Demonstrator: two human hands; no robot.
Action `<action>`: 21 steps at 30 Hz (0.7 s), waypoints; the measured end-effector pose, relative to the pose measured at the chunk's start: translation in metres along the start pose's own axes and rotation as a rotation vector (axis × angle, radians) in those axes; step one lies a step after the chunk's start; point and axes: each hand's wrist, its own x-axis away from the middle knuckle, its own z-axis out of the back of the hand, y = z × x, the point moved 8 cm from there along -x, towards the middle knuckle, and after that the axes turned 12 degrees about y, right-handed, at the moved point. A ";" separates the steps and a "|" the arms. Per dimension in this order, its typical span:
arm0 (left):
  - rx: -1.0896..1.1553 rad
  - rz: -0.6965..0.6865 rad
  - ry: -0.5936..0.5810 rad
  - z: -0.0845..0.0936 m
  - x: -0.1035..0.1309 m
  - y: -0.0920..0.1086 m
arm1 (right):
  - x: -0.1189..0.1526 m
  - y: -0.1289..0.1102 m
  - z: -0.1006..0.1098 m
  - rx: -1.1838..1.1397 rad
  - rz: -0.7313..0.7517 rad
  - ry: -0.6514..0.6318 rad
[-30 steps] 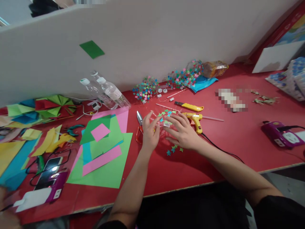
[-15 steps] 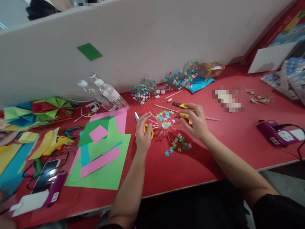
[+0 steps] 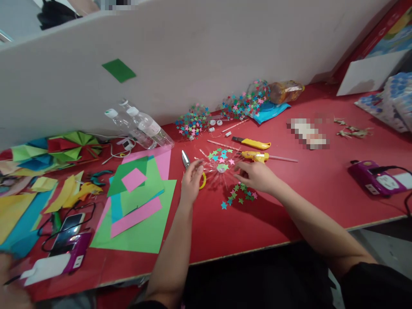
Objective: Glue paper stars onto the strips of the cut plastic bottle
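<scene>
A clear plastic piece (image 3: 221, 168) cut into thin strips, with paper stars on it, lies between my hands. My left hand (image 3: 193, 178) is at its left edge, over the yellow-handled scissors (image 3: 202, 180), with fingers curled; whether it pinches a strip is too small to tell. On the right side my right hand (image 3: 252, 175) hovers with bent fingers near the strips; its fingertips are hard to make out. Loose star cutouts (image 3: 241, 200) lie just in front. Behind my right hand are a yellow glue gun (image 3: 255, 156) and a yellow cutter (image 3: 252, 143).
Coloured paper sheets (image 3: 138, 227) lie at the left, near plastic bottles (image 3: 149, 128). Star-covered balls (image 3: 193, 121) stand along the white partition (image 3: 206, 56). A purple power adapter (image 3: 380, 178) is at the right. Part of another person's hand (image 3: 11, 283) shows at the lower left.
My right hand has moved down and left, away from the cutter and glue gun, which are now more exposed. My left hand has shifted slightly, and the view has moved a little.
</scene>
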 end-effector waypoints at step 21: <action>0.100 0.121 -0.139 0.002 0.036 0.027 | -0.006 0.007 0.041 -0.075 0.090 0.536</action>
